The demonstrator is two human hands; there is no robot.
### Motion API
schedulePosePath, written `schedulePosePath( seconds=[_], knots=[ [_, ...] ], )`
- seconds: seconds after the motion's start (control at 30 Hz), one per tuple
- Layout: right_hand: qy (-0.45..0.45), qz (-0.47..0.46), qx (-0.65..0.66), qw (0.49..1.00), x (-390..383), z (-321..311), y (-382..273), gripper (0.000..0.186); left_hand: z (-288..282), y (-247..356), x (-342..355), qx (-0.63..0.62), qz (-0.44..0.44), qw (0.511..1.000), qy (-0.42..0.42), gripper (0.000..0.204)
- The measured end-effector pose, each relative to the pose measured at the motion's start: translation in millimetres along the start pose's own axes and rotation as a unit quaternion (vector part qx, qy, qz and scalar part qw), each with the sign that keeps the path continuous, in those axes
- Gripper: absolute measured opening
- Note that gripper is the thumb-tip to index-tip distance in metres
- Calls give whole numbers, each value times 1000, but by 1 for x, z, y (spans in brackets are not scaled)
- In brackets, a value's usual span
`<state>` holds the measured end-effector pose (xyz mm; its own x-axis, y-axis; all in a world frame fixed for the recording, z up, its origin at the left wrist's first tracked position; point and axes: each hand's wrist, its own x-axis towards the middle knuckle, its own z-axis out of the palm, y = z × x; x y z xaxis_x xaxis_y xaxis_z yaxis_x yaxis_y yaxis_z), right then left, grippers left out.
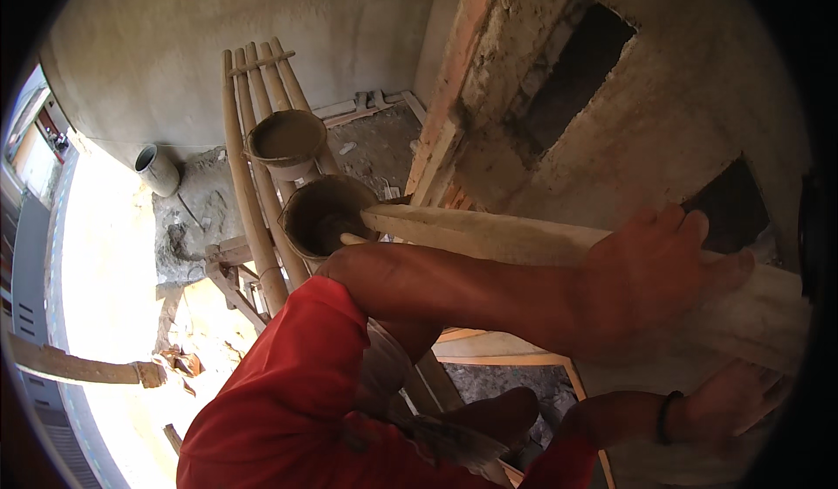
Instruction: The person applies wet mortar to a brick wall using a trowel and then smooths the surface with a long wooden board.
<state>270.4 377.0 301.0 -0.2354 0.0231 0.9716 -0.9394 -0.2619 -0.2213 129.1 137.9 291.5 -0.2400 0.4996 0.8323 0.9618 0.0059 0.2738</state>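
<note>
A long pale wooden board (489,234) runs from beside the buckets to the right edge, lying along the plastered wall. My left hand (650,262) is closed over its upper edge, fingers curled round it. Lower down, my right hand (729,402), with a dark band at the wrist, grips the board's lower edge; its fingertips are partly hidden and blurred. Close to my left elbow stands a mortar-crusted bucket (305,218) with a light handle end showing inside. Just beyond it, another bucket (288,140) holds grey mortar.
Bamboo poles (236,140) lashed side by side carry the buckets, above a wooden trestle (231,284). Two dark openings (580,74) pierce the rough wall on the right. A grey pail (157,171) stands on the ground at left. Below me is a wooden frame (576,384) over rubble.
</note>
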Motion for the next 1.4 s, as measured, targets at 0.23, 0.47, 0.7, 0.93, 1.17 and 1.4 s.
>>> schedulePosePath(
  seconds=[0.23, 0.47, 0.7, 0.93, 1.17, 1.4],
  knots=[
    [110, -69, -140, 982, -62, -30, -81, 73, 54, 28, -13, -117, 30, 968, -218, 81],
    [222, -110, -290, 924, -153, -54, -124, 63, 95, 34, -18, -237, 43, 870, -430, 64],
    [402, -110, -372, 829, -178, -40, -135, 63, 155, 6, -71, -206, 52, 960, -183, 62],
    [516, -99, -392, 755, -180, -32, -131, 67, 124, -134, -185, -141, -536, 783, 281, 81],
    [620, -40, -410, 668, -202, -32, -125, 67, 191, -126, -210, -695, -554, 379, 259, 80],
    [558, 14, -261, 788, -288, -53, -142, 54, 248, -136, -221, -638, -631, 372, 239, 67]
  ],
)
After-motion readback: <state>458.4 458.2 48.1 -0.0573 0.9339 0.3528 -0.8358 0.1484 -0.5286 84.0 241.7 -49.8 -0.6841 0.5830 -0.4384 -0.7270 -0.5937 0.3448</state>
